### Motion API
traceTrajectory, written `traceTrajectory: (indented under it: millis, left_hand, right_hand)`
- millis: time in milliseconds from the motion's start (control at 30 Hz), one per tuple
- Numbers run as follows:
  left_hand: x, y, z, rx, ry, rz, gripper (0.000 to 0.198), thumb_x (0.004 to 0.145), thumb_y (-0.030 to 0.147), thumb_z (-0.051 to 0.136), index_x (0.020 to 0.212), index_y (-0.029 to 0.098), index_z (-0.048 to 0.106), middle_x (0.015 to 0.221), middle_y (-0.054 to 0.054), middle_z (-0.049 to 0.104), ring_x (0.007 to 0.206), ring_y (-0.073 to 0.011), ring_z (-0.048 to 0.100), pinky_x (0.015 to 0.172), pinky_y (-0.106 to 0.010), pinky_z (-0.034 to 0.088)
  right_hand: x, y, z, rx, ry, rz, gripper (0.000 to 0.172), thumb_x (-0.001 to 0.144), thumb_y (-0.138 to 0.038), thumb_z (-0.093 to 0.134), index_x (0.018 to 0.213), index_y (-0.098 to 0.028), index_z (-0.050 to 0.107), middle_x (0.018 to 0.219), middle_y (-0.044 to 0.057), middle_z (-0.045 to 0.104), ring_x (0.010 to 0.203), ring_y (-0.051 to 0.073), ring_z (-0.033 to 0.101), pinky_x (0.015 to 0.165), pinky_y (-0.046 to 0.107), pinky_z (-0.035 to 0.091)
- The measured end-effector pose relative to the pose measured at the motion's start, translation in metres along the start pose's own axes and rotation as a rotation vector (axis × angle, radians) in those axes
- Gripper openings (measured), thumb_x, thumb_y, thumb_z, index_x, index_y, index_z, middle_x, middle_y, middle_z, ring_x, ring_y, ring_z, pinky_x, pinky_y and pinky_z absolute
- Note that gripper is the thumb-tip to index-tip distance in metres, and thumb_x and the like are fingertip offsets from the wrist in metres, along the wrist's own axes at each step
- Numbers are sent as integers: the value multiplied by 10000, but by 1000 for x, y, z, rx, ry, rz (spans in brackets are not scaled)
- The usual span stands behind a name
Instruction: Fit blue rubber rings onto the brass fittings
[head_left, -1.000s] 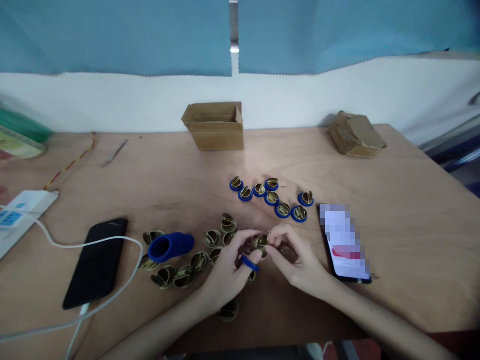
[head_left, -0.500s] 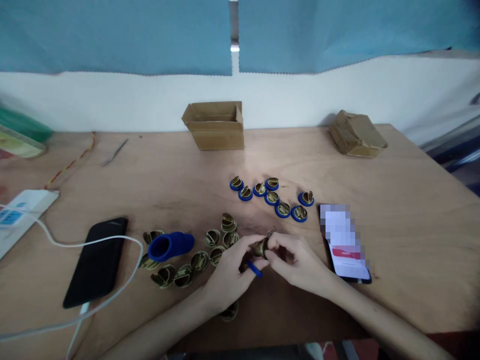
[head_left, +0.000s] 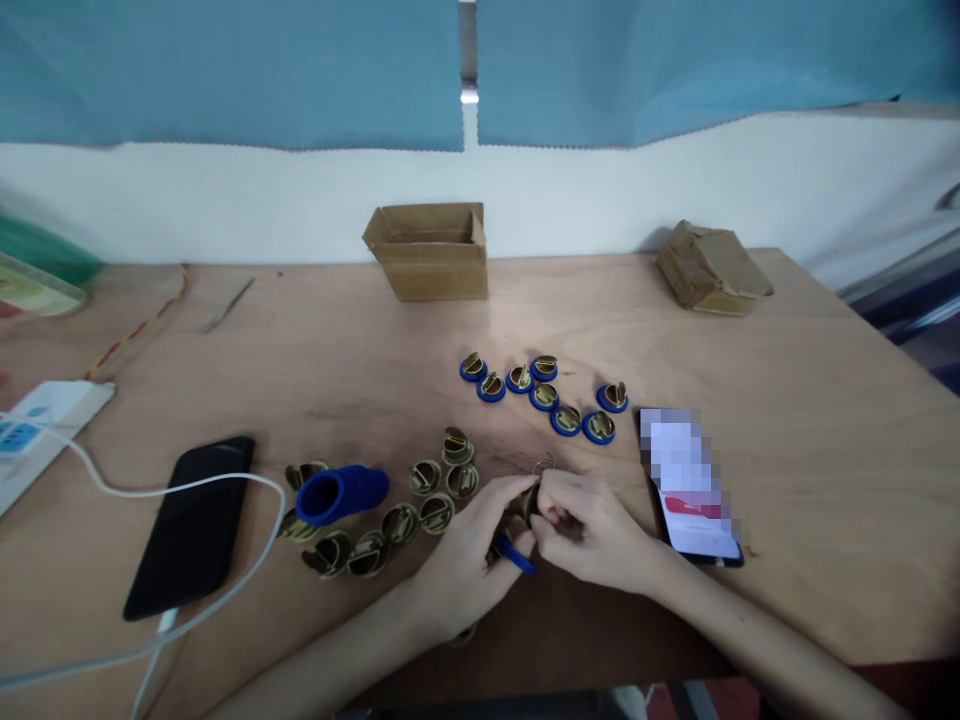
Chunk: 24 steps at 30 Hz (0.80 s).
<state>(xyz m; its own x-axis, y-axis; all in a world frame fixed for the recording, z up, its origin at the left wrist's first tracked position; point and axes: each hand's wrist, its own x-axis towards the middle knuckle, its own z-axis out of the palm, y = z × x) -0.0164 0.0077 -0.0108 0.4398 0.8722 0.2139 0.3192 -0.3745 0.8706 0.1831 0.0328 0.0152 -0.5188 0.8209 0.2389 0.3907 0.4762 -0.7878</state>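
Note:
My left hand (head_left: 469, 560) and my right hand (head_left: 589, 535) meet low in the middle of the wooden table (head_left: 360, 350). Both pinch one small brass cap (head_left: 527, 500) between their fingertips. A thin blue ring (head_left: 517, 553) hangs at my left fingers. Several bare brass caps (head_left: 420, 500) lie just left of my hands, beside a stack of blue rings (head_left: 341, 493). Several brass caps fitted with blue rings (head_left: 544, 395) lie further back.
A lit phone (head_left: 690, 490) lies right of my right hand. A black phone (head_left: 191, 525) with a white cable (head_left: 112, 488) lies at the left, near a white power strip (head_left: 37, 420). An open cardboard box (head_left: 429, 250), a flattened carton (head_left: 712, 268) and tweezers (head_left: 227, 305) lie at the back.
Both hands have drawn slightly nearer to me and closed tighter around the brass cap. The blue ring at my left fingers has dropped lower.

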Motion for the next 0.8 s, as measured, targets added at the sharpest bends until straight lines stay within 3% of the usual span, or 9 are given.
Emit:
traceTrajectory:
  millis: [333, 567, 700, 800]
  left_hand:
    - [2, 4, -1, -79, -5, -33, 418, 887, 169, 681, 1278, 241, 553, 1210, -74, 697, 1086, -210, 699, 961, -331, 573]
    - [1, 3, -2, -86, -26, -41, 399, 904, 183, 677, 1275, 247, 546, 1224, -63, 693, 1108, -199, 692, 986, -310, 552]
    - [5, 5, -6, -89, -21, -17, 377, 935, 205, 650, 1294, 253, 541, 1217, -60, 691, 1106, -195, 692, 990, -311, 553]
    - [7, 6, -8, -87, -3, -2, 410, 929, 159, 634, 1312, 266, 536, 1240, -60, 671, 1140, -194, 673, 990, -309, 554]
  right_hand:
    - [-6, 1, 5, -70, -23, -62, 259, 781, -114, 500, 745, -246, 280, 674, -41, 419, 570, 108, 393, 531, 247, 262]
    - [-5, -1, 6, -54, 0, -73, 269, 786, -96, 490, 745, -246, 271, 674, -48, 406, 568, 104, 392, 526, 245, 263]
    - [-5, -3, -1, 21, -9, -18, 221, 888, -131, 509, 762, -238, 362, 671, -57, 443, 558, 99, 431, 533, 226, 322]
    - [-3, -5, -8, 54, 72, 100, 227, 1005, -206, 484, 783, -231, 440, 671, -54, 483, 575, 103, 480, 562, 217, 376]
